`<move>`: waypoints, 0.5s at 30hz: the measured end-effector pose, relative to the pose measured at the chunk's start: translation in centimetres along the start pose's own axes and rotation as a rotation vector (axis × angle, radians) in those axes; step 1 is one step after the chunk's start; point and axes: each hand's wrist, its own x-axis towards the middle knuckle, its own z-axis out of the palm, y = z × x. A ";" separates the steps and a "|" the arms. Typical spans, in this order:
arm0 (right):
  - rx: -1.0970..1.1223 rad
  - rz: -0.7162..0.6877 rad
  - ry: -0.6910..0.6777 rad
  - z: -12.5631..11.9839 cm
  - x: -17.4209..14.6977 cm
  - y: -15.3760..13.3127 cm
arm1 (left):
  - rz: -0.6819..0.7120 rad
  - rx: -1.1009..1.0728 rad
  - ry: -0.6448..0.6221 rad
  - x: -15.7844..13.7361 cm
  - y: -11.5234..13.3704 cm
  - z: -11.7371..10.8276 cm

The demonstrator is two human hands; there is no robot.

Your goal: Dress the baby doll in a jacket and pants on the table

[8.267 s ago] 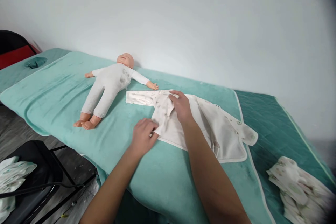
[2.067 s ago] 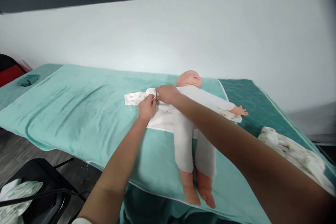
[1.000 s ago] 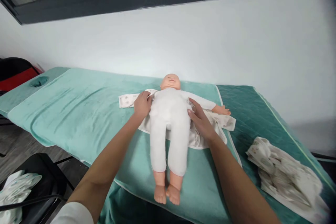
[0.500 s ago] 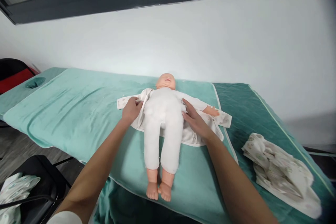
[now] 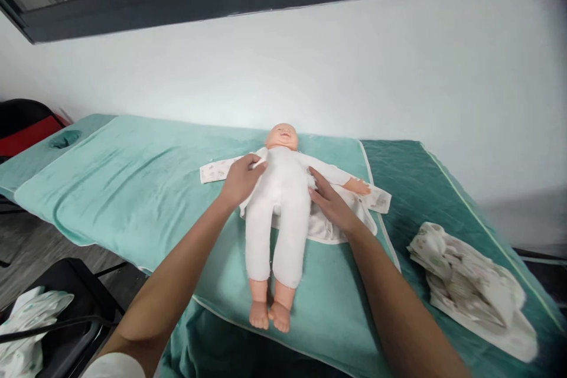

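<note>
A baby doll [image 5: 283, 189] with a white cloth body lies on its back on the green bed cover, head toward the wall. Beneath it spreads an open baby shirt [image 5: 332, 227], its sleeves stretched out to both sides. My left hand [image 5: 245, 177] pinches the shirt's left front panel and holds it against the doll's chest. My right hand [image 5: 328, 195] rests at the doll's other side, fingers apart, the fingertips touching its waist. The doll's right-hand-side arm lies bare on the shirt; its other arm is hidden.
A crumpled patterned baby garment [image 5: 473, 289] lies on the darker green cover [image 5: 398, 177] at the right. At lower left, a black chair [image 5: 75, 301] carries printed cloths [image 5: 33, 325]. The white wall [image 5: 354, 71] rises behind the bed.
My left hand has moved right, bringing the shirt's left panel over the doll's side onto its chest. My right hand has stayed at the doll's waist.
</note>
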 end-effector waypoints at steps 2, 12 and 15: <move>-0.009 0.002 -0.018 -0.1 0.0 0.2 | 0.059 0.002 -0.120 -1.1 2.0 1.2; -0.017 0.014 -0.047 0.0 -0.1 0.0 | 0.310 0.243 0.111 -2.3 0.5 2.8; -0.035 0.035 -0.035 0.0 -0.2 -0.4 | 0.254 0.351 0.094 -0.1 -0.9 3.0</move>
